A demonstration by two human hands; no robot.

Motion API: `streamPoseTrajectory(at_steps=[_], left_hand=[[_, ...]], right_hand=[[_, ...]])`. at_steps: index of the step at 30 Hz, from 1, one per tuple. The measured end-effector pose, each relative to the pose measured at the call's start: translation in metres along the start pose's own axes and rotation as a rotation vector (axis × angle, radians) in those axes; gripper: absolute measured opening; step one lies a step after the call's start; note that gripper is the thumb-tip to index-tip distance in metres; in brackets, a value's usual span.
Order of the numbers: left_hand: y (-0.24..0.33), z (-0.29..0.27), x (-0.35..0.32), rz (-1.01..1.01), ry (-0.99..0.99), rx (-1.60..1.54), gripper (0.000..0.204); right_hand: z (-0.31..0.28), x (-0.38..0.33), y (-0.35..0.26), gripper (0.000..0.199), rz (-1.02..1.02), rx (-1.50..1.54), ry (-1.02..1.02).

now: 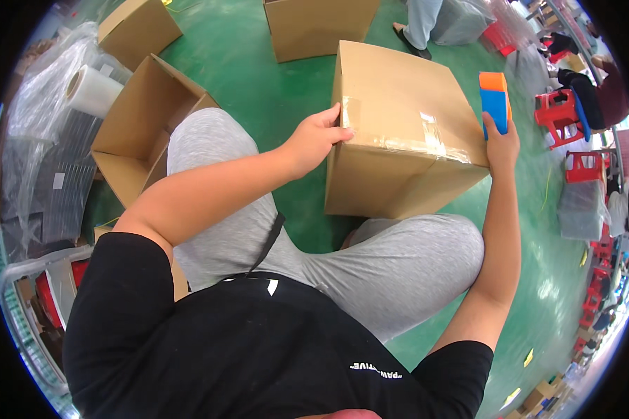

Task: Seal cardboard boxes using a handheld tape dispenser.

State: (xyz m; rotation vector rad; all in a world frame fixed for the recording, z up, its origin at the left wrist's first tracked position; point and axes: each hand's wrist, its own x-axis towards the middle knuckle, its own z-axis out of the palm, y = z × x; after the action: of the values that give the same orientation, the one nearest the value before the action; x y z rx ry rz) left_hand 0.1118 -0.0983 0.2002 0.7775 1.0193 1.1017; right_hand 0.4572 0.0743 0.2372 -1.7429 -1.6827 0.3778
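Observation:
A closed brown cardboard box (405, 91) stands on the floor in front of my bent knees. Shiny clear tape (430, 129) runs along its near top edge, with a flap of it on the top face. My left hand (318, 142) grips the box's left edge, thumb on the near top corner and the other fingers partly hidden along the side. At the box's right near corner, my right hand (502, 146) is closed round a blue and orange tape dispenser (495, 101). That hand lies against the box's edge; most of its fingers are hidden behind the dispenser.
An open cardboard box (143, 126) stands by my left knee, near a clear film roll (94, 91) and plastic-wrapped crates (45, 167). More boxes (321, 28) stand farther off. Another person's foot (412, 42) shows beyond. Red stools (558, 115) line the right side.

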Motion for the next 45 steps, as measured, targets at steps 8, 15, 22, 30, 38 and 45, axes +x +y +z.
streamPoseTrajectory(at_steps=[8, 15, 22, 30, 38, 45], left_hand=[[-0.04, -0.038, 0.022, 0.284, 0.106, 0.501, 0.054], [-0.012, -0.003, 0.005, 0.195, 0.005, 0.08, 0.047], [0.003, -0.005, -0.001, 0.096, 0.061, 0.017, 0.049], [-0.009, -0.005, 0.0, 0.161, 0.07, 0.1, 0.065], [-0.026, 0.002, -0.011, -0.192, -0.123, 0.526, 0.128], [-0.026, -0.002, -0.001, -0.574, -0.101, 0.088, 0.12]], right_hand=[[0.0, 0.0, -0.003, 0.05, -0.017, -0.05, -0.002], [-0.001, -0.001, -0.001, 0.052, 0.018, -0.034, 0.02], [0.001, 0.001, -0.002, 0.053, 0.031, -0.046, 0.011], [0.004, 0.0, 0.0, 0.055, 0.027, -0.039, 0.028], [0.012, -0.001, 0.01, 0.051, 0.091, -0.059, -0.067], [0.03, 0.011, 0.04, 0.058, 0.403, 0.445, -0.136]])
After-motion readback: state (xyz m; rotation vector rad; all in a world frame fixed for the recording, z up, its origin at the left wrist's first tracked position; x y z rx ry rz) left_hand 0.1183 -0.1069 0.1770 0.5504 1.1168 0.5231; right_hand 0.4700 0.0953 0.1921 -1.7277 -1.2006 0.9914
